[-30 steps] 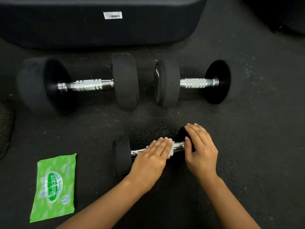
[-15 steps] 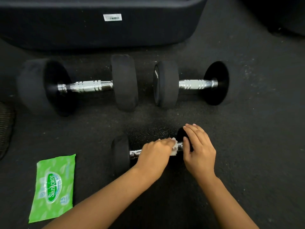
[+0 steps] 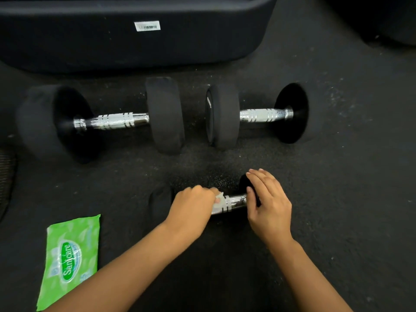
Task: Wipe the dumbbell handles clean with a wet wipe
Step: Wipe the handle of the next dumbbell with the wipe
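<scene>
On the dark speckled rubber floor [image 3: 337, 199], nearest the camera in the single head view, lies the small black-ended dumbbell with a chrome handle [image 3: 235, 202]. The left hand [image 3: 191, 208] curls its grip round the left part of that handle, pinching a crumpled white wet wipe [image 3: 218, 202] against the metal. The right hand [image 3: 269, 206] rests over the right-hand black weight, fingers fairly straight and laid across the top, thumb down beside the handle's end, steadying it.

Two larger dumbbells sit well apart from the hands, farther back: a big black one with a ribbed chrome handle [image 3: 112, 121] on the left, a medium black one with a similar chrome handle [image 3: 262, 114] on the right. Both look untouched by any wipe at present, so I judge the task is at an early stage. A green plastic wipes packet [image 3: 69, 260] lies flat at lower left. A dark padded bench base with a white barcode label [image 3: 147, 25] runs along the top.

Risks: round weights can roll on the floor if the right hand lifts, dragging the handle from under the wipe. Polished chrome turns slippery when wet, so the left grip may skid. Knurled bands on the handle could snag and shred the thin, soft wipe, leaving lint in the grooves. The rubber weights look matte and slightly dusty; the floor is grainy.
</scene>
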{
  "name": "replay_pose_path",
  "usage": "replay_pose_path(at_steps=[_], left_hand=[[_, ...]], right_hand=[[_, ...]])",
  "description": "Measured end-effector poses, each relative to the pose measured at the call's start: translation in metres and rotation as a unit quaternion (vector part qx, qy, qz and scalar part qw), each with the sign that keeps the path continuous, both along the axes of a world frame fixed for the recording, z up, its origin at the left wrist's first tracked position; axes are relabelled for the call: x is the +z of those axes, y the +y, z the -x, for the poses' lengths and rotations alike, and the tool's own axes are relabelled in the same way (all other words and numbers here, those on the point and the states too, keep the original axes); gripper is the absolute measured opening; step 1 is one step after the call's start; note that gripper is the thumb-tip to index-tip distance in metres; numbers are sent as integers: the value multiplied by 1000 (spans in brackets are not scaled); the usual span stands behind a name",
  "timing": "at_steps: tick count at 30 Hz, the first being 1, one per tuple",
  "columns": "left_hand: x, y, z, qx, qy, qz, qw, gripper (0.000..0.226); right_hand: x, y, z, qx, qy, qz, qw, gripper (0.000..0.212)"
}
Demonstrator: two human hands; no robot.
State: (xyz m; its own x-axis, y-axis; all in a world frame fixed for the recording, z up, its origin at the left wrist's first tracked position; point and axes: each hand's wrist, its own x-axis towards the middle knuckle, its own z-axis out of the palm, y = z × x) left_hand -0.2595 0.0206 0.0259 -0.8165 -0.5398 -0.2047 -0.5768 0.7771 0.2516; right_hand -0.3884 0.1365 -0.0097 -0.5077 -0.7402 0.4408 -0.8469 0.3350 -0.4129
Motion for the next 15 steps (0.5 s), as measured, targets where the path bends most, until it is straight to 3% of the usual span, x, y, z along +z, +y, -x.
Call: replay_pose_path(at_steps=[4, 8, 9, 15], left_hand=[[4, 15, 0, -43, -18, 5, 999, 26], [2, -7, 9, -7, 8, -76, 997, 5], [4, -10, 7, -1, 1, -79, 997, 9], [9, 15, 0, -27, -59, 44, 997, 22]], right_hand=[[-3, 5, -3, 3, 3, 21, 1000, 29], [-2, 0, -1, 1, -2, 2, 1000, 30], [-1, 0, 0, 1, -4, -3, 1000, 31], [-5, 5, -3, 1, 5, 18, 1000, 30]])
